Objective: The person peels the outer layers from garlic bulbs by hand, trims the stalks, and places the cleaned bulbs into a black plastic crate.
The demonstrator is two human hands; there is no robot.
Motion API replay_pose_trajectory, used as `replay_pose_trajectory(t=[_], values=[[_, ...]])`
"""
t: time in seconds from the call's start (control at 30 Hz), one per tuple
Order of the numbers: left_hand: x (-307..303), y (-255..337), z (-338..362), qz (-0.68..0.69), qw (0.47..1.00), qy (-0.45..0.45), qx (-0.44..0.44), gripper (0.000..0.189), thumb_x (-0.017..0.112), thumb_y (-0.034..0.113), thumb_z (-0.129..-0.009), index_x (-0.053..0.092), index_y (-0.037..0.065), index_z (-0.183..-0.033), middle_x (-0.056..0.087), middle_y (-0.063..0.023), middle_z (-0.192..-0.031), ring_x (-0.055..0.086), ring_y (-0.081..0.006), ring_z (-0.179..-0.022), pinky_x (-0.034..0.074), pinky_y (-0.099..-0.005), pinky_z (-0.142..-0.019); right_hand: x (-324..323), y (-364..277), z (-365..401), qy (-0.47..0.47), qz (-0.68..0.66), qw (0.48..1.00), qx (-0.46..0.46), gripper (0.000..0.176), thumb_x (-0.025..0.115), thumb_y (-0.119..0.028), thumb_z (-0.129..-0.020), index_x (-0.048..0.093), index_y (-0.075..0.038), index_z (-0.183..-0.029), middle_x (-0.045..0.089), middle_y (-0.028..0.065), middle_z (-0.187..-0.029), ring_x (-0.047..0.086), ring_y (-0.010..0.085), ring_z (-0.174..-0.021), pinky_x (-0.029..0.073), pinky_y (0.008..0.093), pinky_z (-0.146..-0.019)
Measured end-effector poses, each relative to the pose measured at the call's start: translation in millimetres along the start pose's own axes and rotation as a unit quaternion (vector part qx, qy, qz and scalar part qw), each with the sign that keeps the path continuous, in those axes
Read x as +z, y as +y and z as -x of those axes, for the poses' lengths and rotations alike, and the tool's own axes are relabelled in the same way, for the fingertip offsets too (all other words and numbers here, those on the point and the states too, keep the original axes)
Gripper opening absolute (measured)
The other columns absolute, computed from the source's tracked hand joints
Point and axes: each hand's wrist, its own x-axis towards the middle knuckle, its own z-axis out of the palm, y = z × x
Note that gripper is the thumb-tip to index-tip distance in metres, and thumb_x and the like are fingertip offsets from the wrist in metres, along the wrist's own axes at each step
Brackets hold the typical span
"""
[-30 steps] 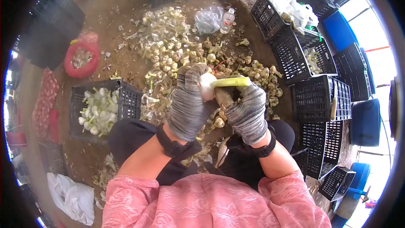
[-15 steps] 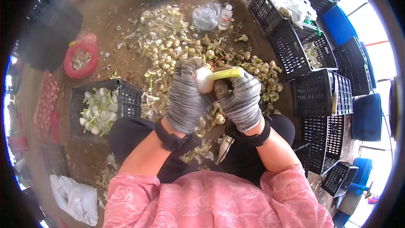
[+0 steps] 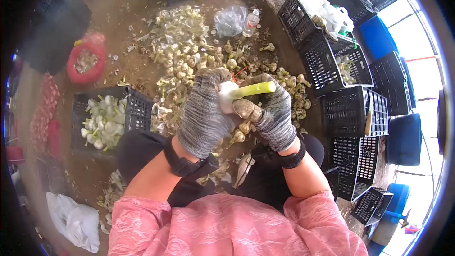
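A white garlic bulb (image 3: 226, 96) with a thick pale-green stem (image 3: 255, 90) is held up between both gloved hands, the stem pointing right. My left hand (image 3: 204, 109), in a grey knit glove, is closed around the bulb's left side. My right hand (image 3: 271, 114), gloved alike, is curled behind the stem, its stained thumb pressed on the bulb's lower right. Below and beyond the hands lies a heap of untrimmed, soil-stained garlic (image 3: 182, 64). Whiter bulbs with short stems fill a black crate (image 3: 141, 114) on the left.
Black crates (image 3: 343, 114) line the right side, one topped with white plastic bags (image 3: 332, 14). A clear bottle (image 3: 251, 22) stands beside a clear bag (image 3: 230, 21) beyond the heap. At left are a red mesh sack (image 3: 72, 68) and a white bag (image 3: 76, 220).
My right thumb has moved from beneath the stem onto the bulb's lower side. The bulb stays between both hands. The whole view has shifted slightly.
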Motion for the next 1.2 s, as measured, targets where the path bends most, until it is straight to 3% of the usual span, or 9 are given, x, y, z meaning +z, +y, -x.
replay_pose_trajectory(t=[0.3,0.4,0.47,0.8,0.87,0.9,0.97,1.07,1.2], values=[[-10.1,-2.9,4.0,0.018,1.000,-0.004,-0.021,0.055,0.079,0.015,-0.057,0.048,0.001,-0.100,0.055,-0.0138,-0.088,0.056,-0.0279,-0.079,0.047,-0.0351,-0.071,-6.2,-13.9,-3.5,-0.063,0.068,0.995,0.027,0.031,0.077,-0.017,-0.068,0.062,-0.002,-0.092,0.064,0.0033,-0.079,0.055,0.0055,-0.071,0.047,0.0230,-0.065],[-14.1,2.8,4.4,-0.009,0.998,-0.049,-0.048,0.057,0.079,0.012,-0.056,0.047,0.001,-0.102,0.054,-0.0140,-0.086,0.055,-0.0275,-0.078,0.047,-0.0349,-0.071,-2.2,-15.0,-0.7,-0.044,0.026,0.998,-0.047,0.032,0.078,-0.017,-0.066,0.062,-0.003,-0.091,0.064,0.0030,-0.077,0.056,0.0049,-0.069,0.047,0.0232,-0.064],[-16.5,5.9,5.2,-0.050,0.998,-0.042,-0.024,0.058,0.080,0.013,-0.056,0.046,0.000,-0.102,0.054,-0.0140,-0.086,0.055,-0.0277,-0.077,0.047,-0.0348,-0.070,-1.6,-19.6,-1.0,-0.052,0.080,0.995,-0.001,0.032,0.079,-0.016,-0.064,0.063,-0.003,-0.089,0.065,0.0027,-0.074,0.057,0.0059,-0.065,0.047,0.0237,-0.061],[-23.4,-0.5,8.8,-0.058,0.995,-0.078,-0.011,0.061,0.080,0.015,-0.056,0.046,0.001,-0.106,0.057,-0.0139,-0.090,0.057,-0.0254,-0.080,0.047,-0.0339,-0.072,-8.0,-20.0,-2.4,-0.075,0.142,0.986,-0.036,0.023,0.076,-0.016,-0.067,0.066,-0.004,-0.084,0.065,0.0057,-0.071,0.060,0.0091,-0.061,0.047,0.0245,-0.058],[-20.8,-4.8,7.6,0.079,0.989,-0.084,-0.090,0.060,0.079,0.015,-0.058,0.046,0.001,-0.107,0.057,-0.0124,-0.091,0.057,-0.0221,-0.081,0.047,-0.0328,-0.074,-8.1,-22.0,-3.1,-0.090,0.100,0.991,-0.020,0.019,0.073,-0.013,-0.070,0.066,-0.004,-0.084,0.065,0.0059,-0.072,0.059,0.0097,-0.061,0.047,0.0250,-0.058],[-22.8,-4.6,7.8,0.079,0.989,-0.086,-0.090,0.060,0.079,0.015,-0.058,0.046,0.001,-0.107,0.057,-0.0124,-0.091,0.057,-0.0221,-0.081,0.047,-0.0328,-0.074,-9.4,-20.3,-4.0,-0.089,0.099,0.991,-0.020,0.019,0.073,-0.013,-0.070,0.066,-0.004,-0.084,0.065,0.0059,-0.072,0.059,0.0097,-0.061,0.047,0.0250,-0.058],[-28.3,-2.9,6.6,0.155,0.960,-0.144,-0.183,0.065,0.083,0.017,-0.057,0.046,0.005,-0.110,0.054,-0.0054,-0.100,0.052,-0.0144,-0.092,0.044,-0.0281,-0.083,-14.1,-16.5,-6.9,-0.114,0.167,0.974,-0.105,0.017,0.071,-0.011,-0.072,0.065,-0.004,-0.086,0.064,0.0056,-0.071,0.058,0.0105,-0.062,0.047,0.0253,-0.059],[-26.2,1.7,2.5,0.207,0.952,-0.136,-0.182,0.059,0.079,0.016,-0.059,0.047,0.002,-0.106,0.057,-0.0109,-0.090,0.057,-0.0198,-0.082,0.047,-0.0324,-0.076,-15.0,-17.9,-6.6,-0.105,0.154,0.979,-0.078,0.018,0.072,-0.011,-0.071,0.065,-0.003,-0.086,0.062,0.0045,-0.071,0.057,0.0100,-0.063,0.046,0.0254,-0.059],[-24.7,4.3,1.7,0.179,0.960,-0.129,-0.171,0.058,0.079,0.017,-0.060,0.047,0.002,-0.106,0.057,-0.0113,-0.090,0.057,-0.0212,-0.081,0.047,-0.0326,-0.074,-8.9,-18.5,-2.5,-0.095,0.066,0.993,-0.010,0.023,0.074,-0.014,-0.069,0.064,-0.003,-0.086,0.061,0.0036,-0.072,0.056,0.0086,-0.064,0.046,0.0247,-0.060]])
